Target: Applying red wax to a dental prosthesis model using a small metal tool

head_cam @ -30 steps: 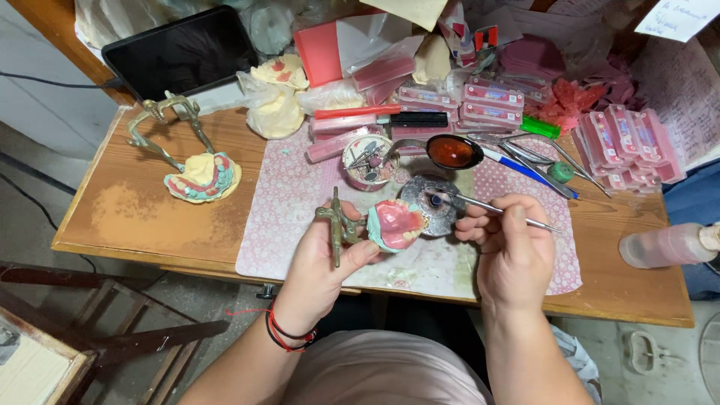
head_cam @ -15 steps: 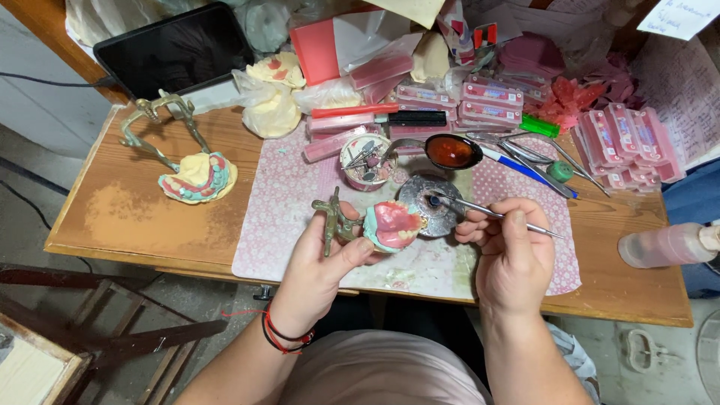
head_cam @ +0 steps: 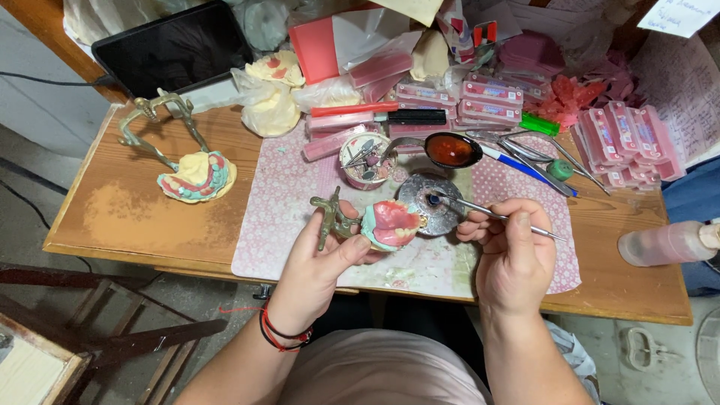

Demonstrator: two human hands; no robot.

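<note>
**benchwatcher:** Going left to right. In the upper left of the frame a dark tablet (head_cam: 176, 49) is lying at the back edge of the wooden table (head_cam: 135, 217), and just below it a second denture model (head_cam: 196, 177) is sitting on its brass articulator (head_cam: 157, 120), untouched. What's the left hand doing?

**waxpot_fan:** The left hand (head_cam: 322, 259) is gripping a small brass articulator (head_cam: 330, 216) with a pink wax denture (head_cam: 391, 223) mounted on it, fingers curled shut around the frame and the thumb lying along the near side. It's holding the piece just above the patterned pink mat (head_cam: 277, 217), a bit left of centre frame. Red and black bands (head_cam: 281, 336) are sitting on that wrist.

**benchwatcher:** And the right?

**waxpot_fan:** The right hand (head_cam: 514, 251) is pinching a thin metal wax tool (head_cam: 495, 216), fingertips closed tight on the shaft. The tip is pointing left, reaching over the round metal dish (head_cam: 424, 204) just beside the denture. I can't tell if the tip is touching anything.

**benchwatcher:** Behind those?

**waxpot_fan:** A spoon holding red wax (head_cam: 450, 150) is lying near a little cup of burs (head_cam: 364, 159). Pink tooth-set boxes (head_cam: 622, 139) are stacking up in the upper right, and a pink bottle (head_cam: 660, 244) is lying at the far right edge.
</note>
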